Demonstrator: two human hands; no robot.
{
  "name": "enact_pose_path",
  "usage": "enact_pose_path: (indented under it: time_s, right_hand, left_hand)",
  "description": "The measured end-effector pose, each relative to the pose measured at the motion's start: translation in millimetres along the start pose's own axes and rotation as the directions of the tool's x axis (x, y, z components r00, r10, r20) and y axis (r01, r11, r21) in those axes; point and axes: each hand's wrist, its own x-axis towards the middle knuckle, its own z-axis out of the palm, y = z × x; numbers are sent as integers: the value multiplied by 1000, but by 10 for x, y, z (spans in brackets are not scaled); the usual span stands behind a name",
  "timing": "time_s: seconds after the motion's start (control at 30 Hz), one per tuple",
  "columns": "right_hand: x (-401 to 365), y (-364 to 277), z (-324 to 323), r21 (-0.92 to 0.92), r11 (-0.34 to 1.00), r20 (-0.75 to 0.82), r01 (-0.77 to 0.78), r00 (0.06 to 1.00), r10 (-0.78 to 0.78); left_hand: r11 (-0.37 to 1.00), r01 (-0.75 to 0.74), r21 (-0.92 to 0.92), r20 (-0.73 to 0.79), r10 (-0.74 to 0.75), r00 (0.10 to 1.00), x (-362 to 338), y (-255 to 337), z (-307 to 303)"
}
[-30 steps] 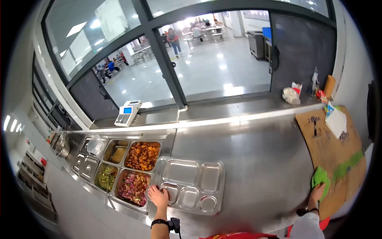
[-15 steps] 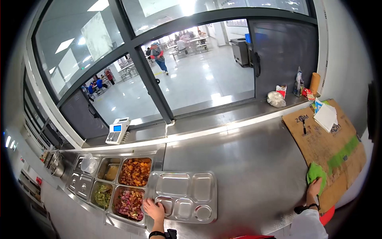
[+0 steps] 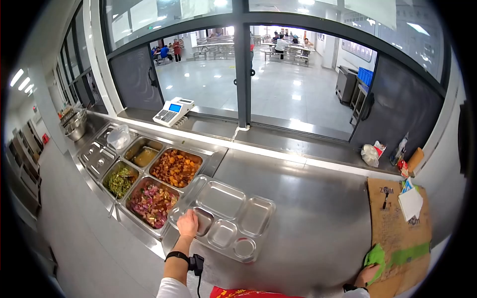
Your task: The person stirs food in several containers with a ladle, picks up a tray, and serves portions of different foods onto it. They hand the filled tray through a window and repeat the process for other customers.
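Observation:
My left hand (image 3: pixel 188 223) is closed over the left part of a steel compartment tray (image 3: pixel 229 241), beside one of its small wells. The tray lies on the steel counter, its left end overlapping the edge of the food pans. My right hand (image 3: pixel 369 274) is at the lower right, closed on a bright green cloth (image 3: pixel 375 258) at the edge of a flattened cardboard sheet (image 3: pixel 397 231); its fingers are partly hidden. Nearest my left hand are a pan of purple-red chopped food (image 3: pixel 153 202) and a pan of orange-brown chunks (image 3: pixel 176 169).
Further left are a pan of green vegetables (image 3: pixel 120 180), a pan with yellowish liquid (image 3: pixel 144 155), lidded pans (image 3: pixel 97 159) and a clear plastic bag (image 3: pixel 119 136). A card reader (image 3: pixel 174 111) stands on the window ledge. White papers (image 3: pixel 411 204) lie on the cardboard.
The camera view has swung, so the counter sits at a different angle. My left hand's fingers have drawn together on the tray's left part. My right hand stays on the green cloth.

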Motion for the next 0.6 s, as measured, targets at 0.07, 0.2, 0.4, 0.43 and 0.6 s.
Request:
enact_pose_path:
  time_s: [0.07,0.2,0.4,0.43,0.6]
  right_hand:
    - [-70,-119,-105,46,999,27,-23,999,22]
    - [-92,-243,-238,35,995,110,-93,990,89]
    - [-81,-280,-178,-20,993,66,-120,991,121]
    - [-76,-285,-169,-25,992,62,-120,991,122]
    - [-64,-277,-158,-39,992,41,-117,992,118]
  left_hand:
    - [995,-3,-102,-57,-3,998,3,12,-27]
    - [994,40,-98,90,-31,995,-15,-59,-13]
    - [997,68,-47,98,-63,993,1,-69,0]
    - [997,64,-45,98,-59,993,-1,-68,2]
    - [995,64,-82,65,-59,996,0,-50,-17]
